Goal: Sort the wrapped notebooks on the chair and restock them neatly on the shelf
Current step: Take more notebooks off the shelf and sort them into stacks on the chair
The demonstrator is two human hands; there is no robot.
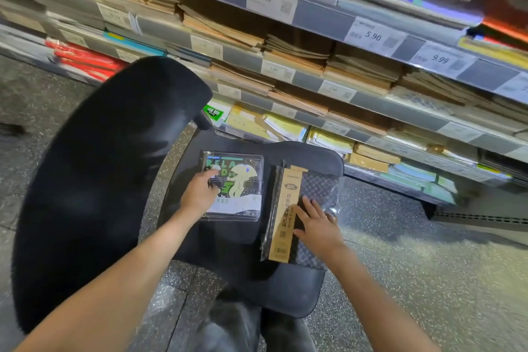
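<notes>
Two wrapped notebooks lie flat on the dark seat of the chair (285,288), side by side and slightly apart. The green-lettered notebook (237,180) sits toward the seat's back edge, nearer the black backrest (100,180); the dark patterned notebook (317,191), banded by a tan paper strip (285,214), reaches the seat's right edge, its clear wrap overhanging. The left hand (198,194) rests on the green-lettered notebook's left part, fingers loosely bent on the cover, pinching nothing that shows. The right hand (318,223) lies released, fingers spread flat on the patterned notebook. Beyond the chair, shelves (428,120) hold stacked notebooks behind price tags (374,34), above a speckled floor (414,266).
</notes>
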